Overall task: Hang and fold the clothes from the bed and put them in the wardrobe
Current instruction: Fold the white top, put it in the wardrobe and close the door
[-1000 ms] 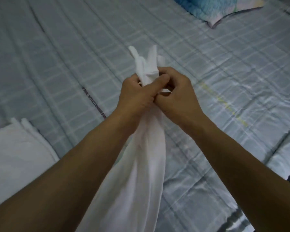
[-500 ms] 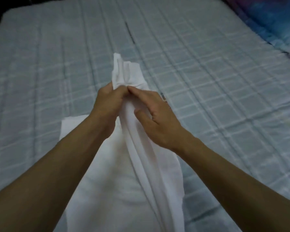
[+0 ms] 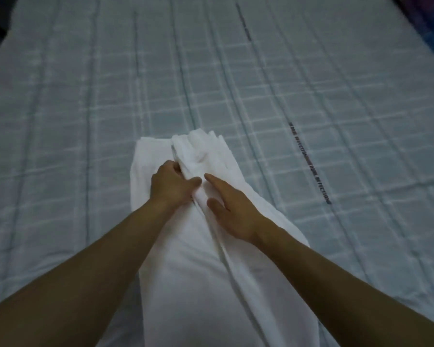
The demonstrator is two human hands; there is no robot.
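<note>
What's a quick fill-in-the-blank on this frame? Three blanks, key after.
The left hand and the right hand both touch a ____ garment.
The garment lies on the ____, over a checked cover.
Dark printed lettering runs along the cover to the ____ of the garment.
Missing words: white; bed; right.
</note>
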